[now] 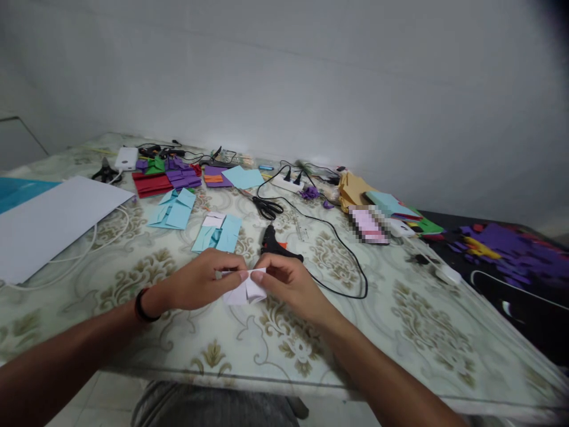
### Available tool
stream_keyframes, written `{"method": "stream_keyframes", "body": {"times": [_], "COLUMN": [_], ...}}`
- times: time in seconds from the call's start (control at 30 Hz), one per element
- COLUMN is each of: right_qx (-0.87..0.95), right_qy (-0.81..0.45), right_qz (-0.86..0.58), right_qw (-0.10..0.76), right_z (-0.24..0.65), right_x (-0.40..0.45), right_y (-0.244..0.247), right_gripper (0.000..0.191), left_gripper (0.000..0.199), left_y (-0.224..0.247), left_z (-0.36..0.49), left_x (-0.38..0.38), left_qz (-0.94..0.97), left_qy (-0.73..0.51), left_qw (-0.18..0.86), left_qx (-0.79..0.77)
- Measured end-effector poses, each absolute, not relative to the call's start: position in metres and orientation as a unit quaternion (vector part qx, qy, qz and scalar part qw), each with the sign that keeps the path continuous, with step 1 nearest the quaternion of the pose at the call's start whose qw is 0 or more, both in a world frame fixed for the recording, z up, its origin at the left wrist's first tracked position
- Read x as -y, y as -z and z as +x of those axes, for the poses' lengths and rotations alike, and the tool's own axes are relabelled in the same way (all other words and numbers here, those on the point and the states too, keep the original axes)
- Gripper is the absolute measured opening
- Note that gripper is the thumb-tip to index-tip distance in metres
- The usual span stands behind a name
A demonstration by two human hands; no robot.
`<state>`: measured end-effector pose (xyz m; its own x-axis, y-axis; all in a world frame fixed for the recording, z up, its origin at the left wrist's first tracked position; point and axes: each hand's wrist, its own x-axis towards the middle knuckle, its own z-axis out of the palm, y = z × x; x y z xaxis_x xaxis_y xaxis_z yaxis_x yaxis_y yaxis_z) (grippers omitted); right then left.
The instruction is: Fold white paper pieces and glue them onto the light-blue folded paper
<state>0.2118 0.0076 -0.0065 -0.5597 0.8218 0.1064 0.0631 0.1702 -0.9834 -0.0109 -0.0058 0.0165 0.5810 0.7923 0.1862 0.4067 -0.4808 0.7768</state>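
Note:
A small folded white paper [243,290] is pinched between my two hands over the middle of the patterned table. My left hand [208,279] grips its left part with thumb and fingers, a dark band round the wrist. On the right part of the paper, my right hand [287,281] closes thumb against fingers. Just beyond my hands lie a light blue folded paper [231,231] with a pale piece on it and a black glue gun [278,243]. Another light blue folded paper [175,210] sits further left.
Black-handled scissors [267,206] and a white power strip [288,182] lie behind, with a black cable looping right. A white board [57,225] covers the left side. A phone [368,225] and colored papers [391,204] are at right; purple pieces [515,249] lie on a black surface.

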Motion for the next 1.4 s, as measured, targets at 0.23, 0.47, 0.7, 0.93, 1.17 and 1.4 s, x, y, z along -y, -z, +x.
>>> {"method": "stream_keyframes", "body": {"times": [0.23,0.47,0.7,0.93,1.17,1.4], "right_qx": [0.713,0.674,0.665,0.685,0.772,0.778], "right_qy": [-0.535,-0.535,-0.565,-0.522,-0.226,-0.126], "right_qz": [-0.311,-0.334,-0.345,-0.351,-0.475,-0.602], "right_qw": [0.330,0.385,0.345,0.368,0.357,0.130], "right_z": [0.211,0.210,0.208,0.208,0.235,0.258], "right_x": [-0.008,-0.009,-0.010,-0.013,-0.045,-0.065], "right_y": [0.006,0.010,0.011,0.011,0.006,0.020], "right_gripper": [0.029,0.028,0.030,0.021,0.018,0.031], "left_gripper": [0.025,0.025,0.029,0.019,0.011,0.024], "left_y": [-0.012,-0.014,-0.013,-0.006,-0.009,-0.012], "left_z": [-0.012,-0.009,-0.013,-0.011,-0.012,-0.016], "left_x": [0.005,0.006,0.002,0.000,-0.002,-0.004], "left_qz": [0.818,0.787,0.726,0.718,0.659,0.643], "left_qy": [-0.282,-0.323,-0.377,-0.316,-0.391,-0.414], "left_qw": [0.337,0.317,0.325,0.393,0.428,0.399], "left_qx": [-0.371,-0.419,-0.474,-0.479,-0.479,-0.506]}}
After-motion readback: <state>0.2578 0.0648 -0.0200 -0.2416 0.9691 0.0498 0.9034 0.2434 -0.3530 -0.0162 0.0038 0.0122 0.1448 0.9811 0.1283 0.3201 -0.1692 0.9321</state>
